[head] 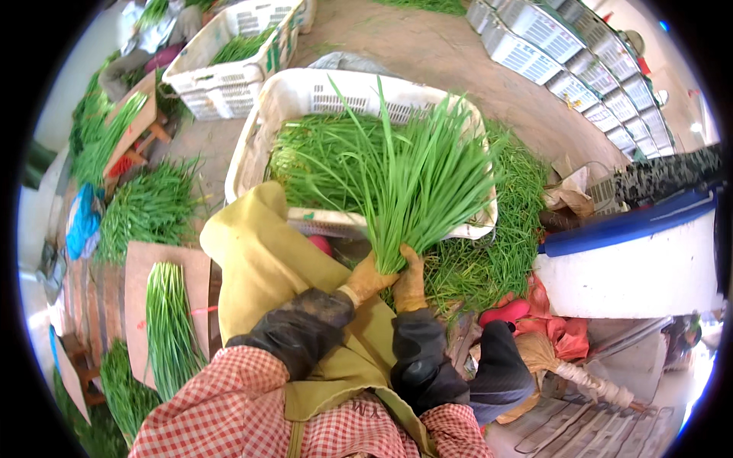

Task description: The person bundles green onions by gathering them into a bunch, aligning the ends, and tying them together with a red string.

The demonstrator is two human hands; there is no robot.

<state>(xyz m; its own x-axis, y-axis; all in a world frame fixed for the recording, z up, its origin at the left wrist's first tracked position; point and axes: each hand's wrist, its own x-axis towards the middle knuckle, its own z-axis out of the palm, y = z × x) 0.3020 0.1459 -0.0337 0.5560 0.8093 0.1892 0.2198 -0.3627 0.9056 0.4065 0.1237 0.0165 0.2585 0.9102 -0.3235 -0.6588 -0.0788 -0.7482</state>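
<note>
A bunch of long green leafy stalks, like garlic chives [409, 189], fans out over the near rim of a white plastic crate [240, 154]. Both my hands, in tan gloves, hold its lower end: my left hand [369, 279] grips it from the left, and my right hand [410, 280] closes on its right side. More green stalks [326, 154] lie inside the crate. On a brown board [137, 297] to my left rests another bunch [169, 320], its pale ends pointing away from me. An olive apron [269, 257] covers my lap.
Loose greens [498, 252] lie on the floor right of the crate, beside a white tub with a blue rim [630, 257]. Stacked white crates [217, 86] stand at the back left, more [567, 63] at the back right. Another person's arm [120, 71] shows at the upper left.
</note>
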